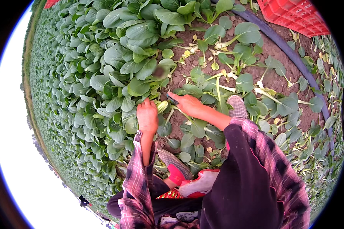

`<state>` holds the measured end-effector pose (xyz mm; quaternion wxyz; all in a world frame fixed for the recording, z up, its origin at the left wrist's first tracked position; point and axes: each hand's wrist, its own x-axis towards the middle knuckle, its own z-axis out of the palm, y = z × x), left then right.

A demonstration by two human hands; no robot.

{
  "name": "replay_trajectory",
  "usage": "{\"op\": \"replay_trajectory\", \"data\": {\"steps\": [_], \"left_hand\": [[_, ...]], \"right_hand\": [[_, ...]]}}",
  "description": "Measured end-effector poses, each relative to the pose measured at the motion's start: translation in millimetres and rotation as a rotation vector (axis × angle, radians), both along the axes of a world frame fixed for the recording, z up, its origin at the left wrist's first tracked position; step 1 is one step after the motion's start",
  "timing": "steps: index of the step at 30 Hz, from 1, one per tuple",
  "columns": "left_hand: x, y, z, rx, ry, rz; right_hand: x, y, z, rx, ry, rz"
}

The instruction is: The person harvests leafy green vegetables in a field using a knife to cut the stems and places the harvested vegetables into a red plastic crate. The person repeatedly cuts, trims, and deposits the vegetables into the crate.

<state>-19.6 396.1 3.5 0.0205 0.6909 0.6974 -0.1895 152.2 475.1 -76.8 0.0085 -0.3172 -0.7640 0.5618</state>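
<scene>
My left hand [147, 114] curls among the leaves at the edge of the standing leafy greens, which look like bok choy. Beside its fingers shows the pale, ribbed base of a bok choy [162, 106]; the leafy part is under the hand and foliage. In my right hand [189, 104] is a small knife with a blue and dark handle [172, 98], pointing left towards the plant stems. Its blade is mostly hidden by leaves and soil. The two hands are close together, with the pale base between them.
Dense bok choy rows [89, 71] fill the left. Trimmed leaves [189, 140] litter the brown soil [186, 65]. A dark hose [286, 51] curves along the right, near a red plastic crate [298, 15]. My shoes [237, 107] rest among the leaves; another red crate [170, 194] shows below me.
</scene>
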Motion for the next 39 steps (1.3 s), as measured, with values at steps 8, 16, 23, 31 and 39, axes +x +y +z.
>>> {"op": "replay_trajectory", "data": {"steps": [8,16,23,31,39], "left_hand": [[26.7,-28.2,44.2,0.132,-0.320,0.124],[86.8,-44.2,91.3,0.235,-0.745,0.330],[88.9,-54.1,123.9,0.364,-1.113,0.594],[76.4,-78.4,84.7,-0.143,-1.698,1.068],[46.9,-34.1,89.4,0.041,-0.692,0.393]], "right_hand": [[40.3,7.0,7.3,-0.254,0.103,-0.013],[46.1,14.3,79.3,-0.726,0.589,-0.395],[59.9,0.1,101.8,-0.786,0.626,-0.291],[63.3,-12.0,103.9,-0.571,0.541,0.032],[51.7,7.9,42.8,-0.085,0.061,-0.011]]}}
